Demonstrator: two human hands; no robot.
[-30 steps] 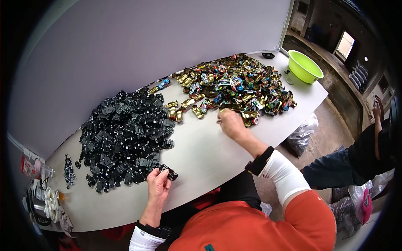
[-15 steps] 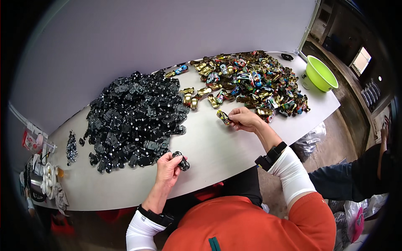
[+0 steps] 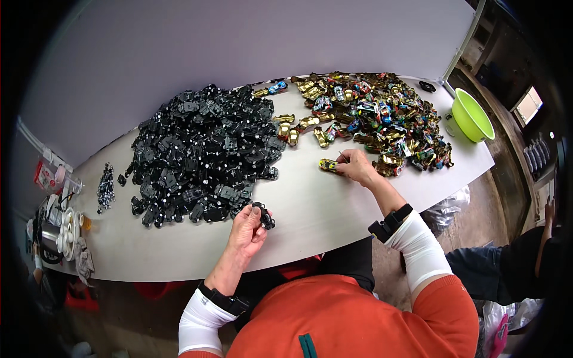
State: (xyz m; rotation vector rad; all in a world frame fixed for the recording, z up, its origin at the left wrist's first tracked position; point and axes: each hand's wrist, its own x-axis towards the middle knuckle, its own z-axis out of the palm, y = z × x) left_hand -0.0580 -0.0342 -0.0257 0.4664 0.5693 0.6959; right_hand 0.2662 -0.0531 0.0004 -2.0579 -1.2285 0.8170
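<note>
Near the table's front edge, my left hand (image 3: pixel 245 231) is closed round a black toy car chassis (image 3: pixel 266 218), held tilted between thumb and fingers. Farther right, my right hand (image 3: pixel 359 168) pinches one end of a yellow and dark toy car body (image 3: pixel 327 164), low over the tabletop; whether it touches the table I cannot tell. A large heap of black chassis (image 3: pixel 197 149) lies beyond my left hand. Shiny gold and multicoloured car bodies (image 3: pixel 388 122) are piled beyond my right hand. Several gold bodies (image 3: pixel 292 136) lie loose between the heaps.
A lime green basin (image 3: pixel 473 115) stands at the table's right end. Small shiny parts (image 3: pixel 106 190) form a little pile at the left, near a cloth (image 3: pixel 84 262) and white cups. A grey partition (image 3: pixel 250 42) rises behind the table (image 3: pixel 298 209). Another person (image 3: pixel 507 262) is at the far right.
The chassis in my left hand has turned to another angle. The car body in my right hand has gone from tilted to nearly level. The whole view has shifted slightly.
</note>
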